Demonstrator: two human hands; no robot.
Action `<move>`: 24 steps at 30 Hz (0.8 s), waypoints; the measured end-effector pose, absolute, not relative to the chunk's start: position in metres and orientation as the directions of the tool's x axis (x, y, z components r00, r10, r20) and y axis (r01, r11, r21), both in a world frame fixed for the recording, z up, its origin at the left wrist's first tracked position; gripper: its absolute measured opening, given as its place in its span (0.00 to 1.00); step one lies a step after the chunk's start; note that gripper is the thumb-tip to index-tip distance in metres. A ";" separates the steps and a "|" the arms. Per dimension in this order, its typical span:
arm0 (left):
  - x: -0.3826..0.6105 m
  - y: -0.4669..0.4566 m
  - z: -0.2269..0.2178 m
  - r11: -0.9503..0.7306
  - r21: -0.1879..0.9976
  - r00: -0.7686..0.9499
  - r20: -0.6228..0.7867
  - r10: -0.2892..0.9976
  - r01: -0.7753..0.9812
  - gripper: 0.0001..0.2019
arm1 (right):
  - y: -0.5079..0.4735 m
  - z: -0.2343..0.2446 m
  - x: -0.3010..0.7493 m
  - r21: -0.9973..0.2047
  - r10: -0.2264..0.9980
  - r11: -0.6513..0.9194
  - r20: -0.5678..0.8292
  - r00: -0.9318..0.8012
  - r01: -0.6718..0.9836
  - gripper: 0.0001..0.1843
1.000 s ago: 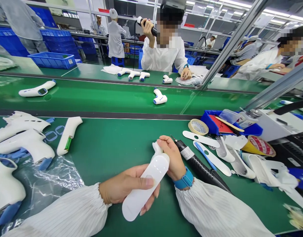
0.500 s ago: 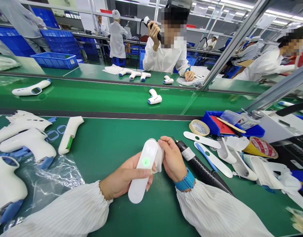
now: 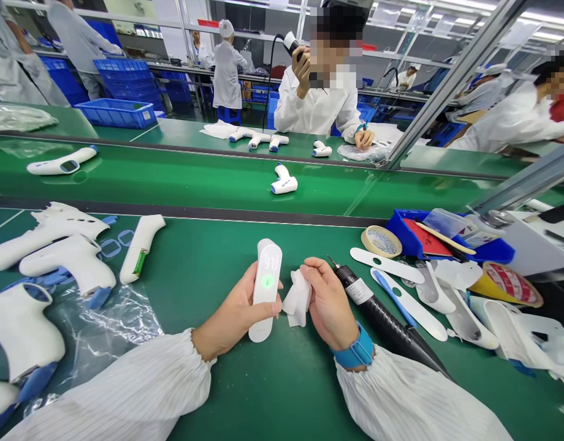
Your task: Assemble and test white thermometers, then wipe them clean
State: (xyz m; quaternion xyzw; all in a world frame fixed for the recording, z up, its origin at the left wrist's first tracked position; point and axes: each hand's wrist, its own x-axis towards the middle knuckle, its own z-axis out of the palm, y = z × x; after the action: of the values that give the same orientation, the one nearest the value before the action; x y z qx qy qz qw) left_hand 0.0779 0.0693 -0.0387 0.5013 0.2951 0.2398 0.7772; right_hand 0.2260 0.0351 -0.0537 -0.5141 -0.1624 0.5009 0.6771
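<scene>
My left hand [image 3: 240,309] is wrapped round a slim white thermometer [image 3: 266,318], held almost upright over the green mat. Its face shows lit digits, which look like 973, above a glowing green circle. Just to the right, my right hand [image 3: 330,300] pinches a crumpled white tissue [image 3: 298,298], which hangs from the fingertips apart from the thermometer. A blue band [image 3: 355,349] circles my right wrist. Close beside that hand lies a black electric screwdriver [image 3: 378,318] with a white label.
White gun-shaped thermometer shells [image 3: 73,260] and a clear plastic bag [image 3: 111,331] lie at left. At right are a tape roll [image 3: 382,241], a blue bin [image 3: 404,233] and loose white covers [image 3: 415,306]. A green conveyor [image 3: 194,180] crosses ahead; a co-worker [image 3: 323,104] sits beyond.
The tissue has come away from the thermometer, opening a gap between my hands. The thermometer is turned more upright, and lit digits now show on its face.
</scene>
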 end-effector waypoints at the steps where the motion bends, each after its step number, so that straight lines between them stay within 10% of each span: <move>1: 0.078 0.069 -0.039 0.379 0.923 0.711 -0.219 0.669 -0.072 0.15 | 0.035 -0.054 0.226 -0.859 0.846 -0.031 -0.296 0.444 -0.512 0.16; 24: 0.080 0.072 -0.039 0.457 0.885 0.697 -0.272 0.664 -0.090 0.15 | 0.033 -0.055 0.224 -0.853 0.869 -0.061 -0.301 0.393 -0.518 0.16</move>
State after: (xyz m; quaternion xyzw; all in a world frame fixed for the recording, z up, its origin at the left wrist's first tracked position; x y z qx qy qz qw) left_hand 0.0797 0.0719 -0.0389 0.4640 0.3090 0.2369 0.7957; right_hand 0.2244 0.0331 -0.0547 -0.5070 -0.1731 0.5230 0.6629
